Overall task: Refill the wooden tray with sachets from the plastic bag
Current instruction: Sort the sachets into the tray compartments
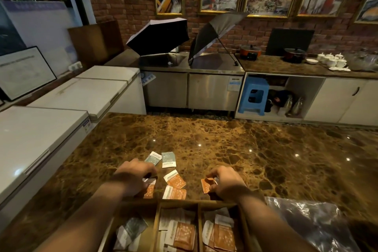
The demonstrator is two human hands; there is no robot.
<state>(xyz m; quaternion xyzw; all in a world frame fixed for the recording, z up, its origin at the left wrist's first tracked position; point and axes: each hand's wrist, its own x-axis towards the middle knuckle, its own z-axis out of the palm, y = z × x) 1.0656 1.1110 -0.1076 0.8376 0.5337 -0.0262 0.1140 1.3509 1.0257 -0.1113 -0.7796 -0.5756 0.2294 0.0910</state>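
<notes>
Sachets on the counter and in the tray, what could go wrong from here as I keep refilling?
1. Mixing colours: the wooden tray seems sorted, grey-green on the left, orange in the other compartments, so an orange sachet pinched in the right hand could land wrong.
2. Missed ones: two grey-green sachets lie beyond both hands and may get left out.
3. The left hand covers a sachet; a hasty grip could crumple it.

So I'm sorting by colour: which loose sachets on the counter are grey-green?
The two grey-green sachets farthest from the wooden tray, beyond the left hand; the other loose ones are orange.
</notes>
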